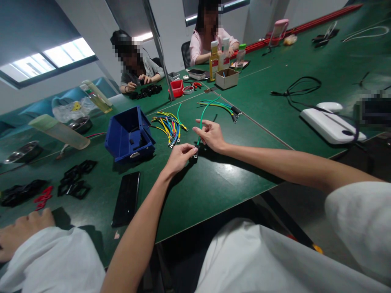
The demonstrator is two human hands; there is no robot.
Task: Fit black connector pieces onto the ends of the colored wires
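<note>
A green wire [209, 105] rises in a curve between my hands, a black sleeve and a small ring terminal [196, 156] at its lower end. My left hand [180, 158] pinches that sleeved end between thumb and fingertips. Higher up, my right hand [213, 135] has its thumb and index finger around the wire, the other fingers curled. Just beyond my left hand lies a loose bundle of yellow, blue, red and green wires [171, 126] with ring terminals. Farther right is a second group of wires [224, 106], its ends in black sleeves.
A blue bin [117, 142] holds small black parts. Around it are a phone [126, 199], black square parts [75, 179] and red pieces [43, 198]. A neighbour's hand [27, 232] rests at lower left. Two people sit opposite, near bottles [214, 61] and a cardboard box [226, 79]. A white device [330, 124] lies right.
</note>
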